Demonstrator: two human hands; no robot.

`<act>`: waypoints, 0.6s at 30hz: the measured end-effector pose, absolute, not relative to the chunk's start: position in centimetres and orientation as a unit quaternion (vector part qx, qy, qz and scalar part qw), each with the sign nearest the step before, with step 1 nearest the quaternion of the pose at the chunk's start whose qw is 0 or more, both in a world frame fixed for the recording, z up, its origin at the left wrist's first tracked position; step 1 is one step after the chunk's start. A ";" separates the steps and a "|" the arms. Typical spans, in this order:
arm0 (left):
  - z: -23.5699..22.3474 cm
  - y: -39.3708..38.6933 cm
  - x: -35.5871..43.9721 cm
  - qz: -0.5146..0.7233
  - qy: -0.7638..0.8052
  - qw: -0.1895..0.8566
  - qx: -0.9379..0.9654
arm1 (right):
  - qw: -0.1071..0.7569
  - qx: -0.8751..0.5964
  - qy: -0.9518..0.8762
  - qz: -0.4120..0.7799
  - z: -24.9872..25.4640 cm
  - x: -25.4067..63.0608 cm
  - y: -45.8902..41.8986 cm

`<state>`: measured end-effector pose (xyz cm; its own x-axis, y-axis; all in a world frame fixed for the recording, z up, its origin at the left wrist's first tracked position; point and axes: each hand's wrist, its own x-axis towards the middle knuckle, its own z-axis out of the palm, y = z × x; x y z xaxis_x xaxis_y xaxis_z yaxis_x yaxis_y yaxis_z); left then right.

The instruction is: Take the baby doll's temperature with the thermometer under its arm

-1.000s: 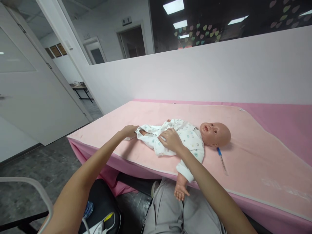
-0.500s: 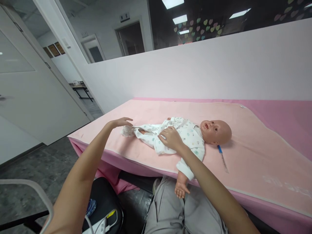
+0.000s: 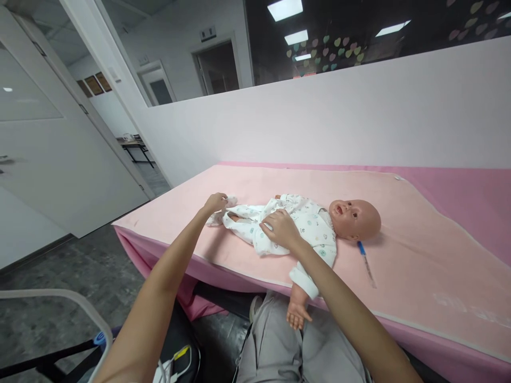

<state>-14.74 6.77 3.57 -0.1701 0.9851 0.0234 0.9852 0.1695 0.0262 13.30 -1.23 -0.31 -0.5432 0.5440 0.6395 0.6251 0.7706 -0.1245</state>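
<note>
Fingers of left hand (image 3: 216, 202), newly returned, pinch doll's (image 3: 317, 229) foot cloth (image 3: 231, 200), joining right hand (image 3: 281, 227), fingers together, on its middle.

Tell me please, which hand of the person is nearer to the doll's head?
Right. The right hand rests on the doll's outfit, around mid-body, apart from the doll's head. The left hand is farther away, at the outfit's foot end.
</note>
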 end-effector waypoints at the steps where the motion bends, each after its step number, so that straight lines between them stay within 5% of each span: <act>1: 3.4 6.9 -14.7 -0.026 -0.755 -0.004 -0.655 | 0.341 -0.333 -0.877 -0.059 -0.3 13.3 -1.2; 18: 3.3 4.8 -19.7 0.057 -0.775 -0.042 -0.628 | 0.334 -0.336 -0.878 -0.061 -0.3 13.3 -1.2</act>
<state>-19.74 4.80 3.32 -0.2066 0.9688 -0.1372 0.9784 0.2037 -0.0351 13.29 -1.19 -0.35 -0.5502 0.5500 0.6283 0.6315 0.7664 -0.1179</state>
